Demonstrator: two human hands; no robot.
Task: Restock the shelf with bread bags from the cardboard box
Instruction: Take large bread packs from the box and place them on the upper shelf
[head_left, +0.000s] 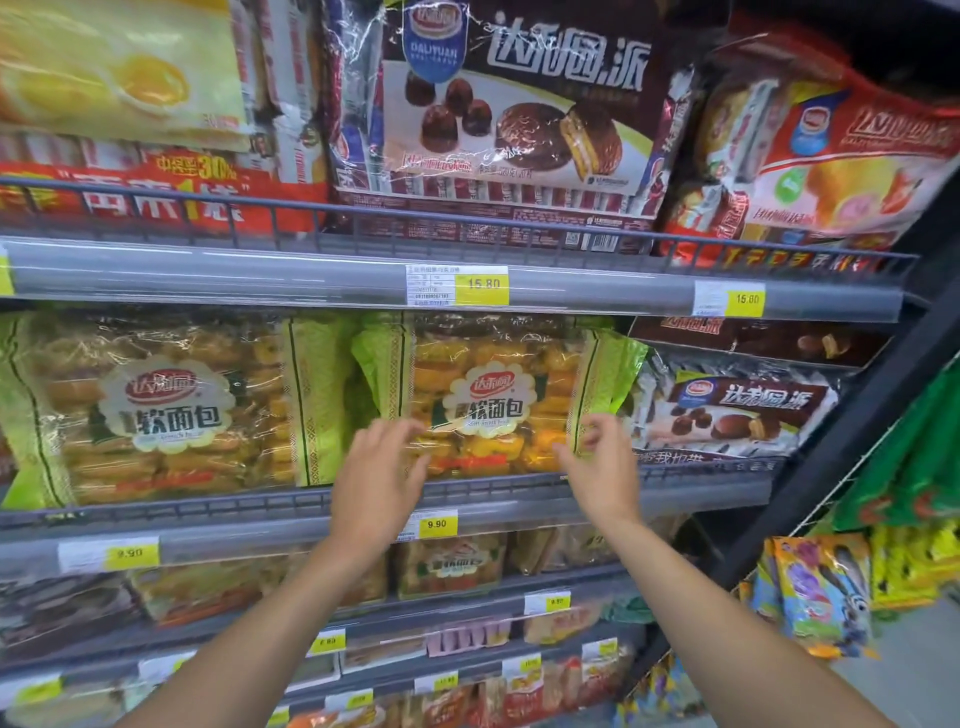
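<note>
A clear bread bag (493, 400) with green ends and a round white label stands upright on the middle shelf (701, 480), behind its wire rail. My left hand (376, 478) hovers at the bag's lower left, fingers spread and blurred, holding nothing. My right hand (600, 462) is at the bag's lower right, fingers curled loosely and apart, just in front of the bag's green end. I cannot tell if either hand touches it. A second, larger-looking bread bag (156, 410) of the same kind stands to the left. The cardboard box is out of view.
The upper shelf (311, 275) holds a brown chocolate-pie bag (509, 119), a yellow bag (119, 73) and a red bag (831, 150). A brown pie bag (727, 410) sits right of the bread. Lower shelves carry more bread and snacks. Colourful packs (821, 592) hang at right.
</note>
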